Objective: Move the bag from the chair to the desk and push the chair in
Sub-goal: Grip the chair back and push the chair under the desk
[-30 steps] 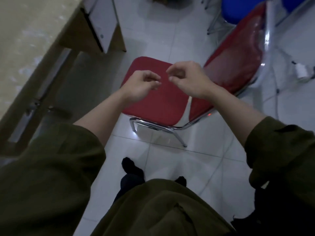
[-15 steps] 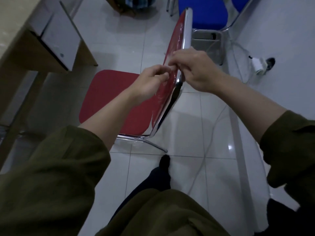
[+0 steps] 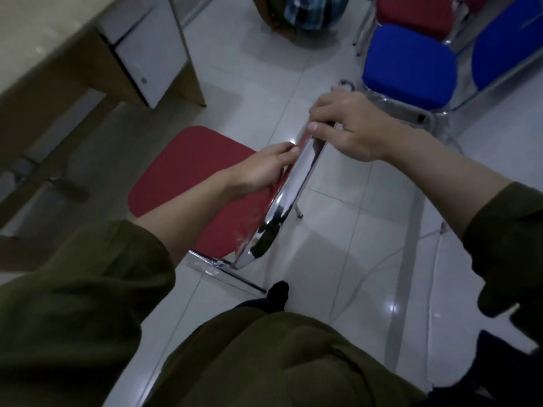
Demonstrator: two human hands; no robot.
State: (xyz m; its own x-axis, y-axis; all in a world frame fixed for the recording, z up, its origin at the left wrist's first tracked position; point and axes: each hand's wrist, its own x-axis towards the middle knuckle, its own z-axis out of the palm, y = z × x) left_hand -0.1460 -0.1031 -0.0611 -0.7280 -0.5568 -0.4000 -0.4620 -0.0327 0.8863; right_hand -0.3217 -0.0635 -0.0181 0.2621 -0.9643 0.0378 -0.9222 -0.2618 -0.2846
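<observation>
Beside the desk (image 3: 44, 54), both hands gripping red chair (image 3: 191, 171) backrest top, left hand (image 3: 261, 168), right hand (image 3: 349, 127)

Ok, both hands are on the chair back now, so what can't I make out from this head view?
- The bag: not in view; only a corner of the desk top shows, the rest cut off by the left edge.
- Red chair front legs: hidden under the seat.
- Left hand fingertips: hidden against the backrest.
- Right hand fingers: curled over the top rail, tips unseen.
- Bundle on the floor: blurred, cut by the top edge.
</observation>
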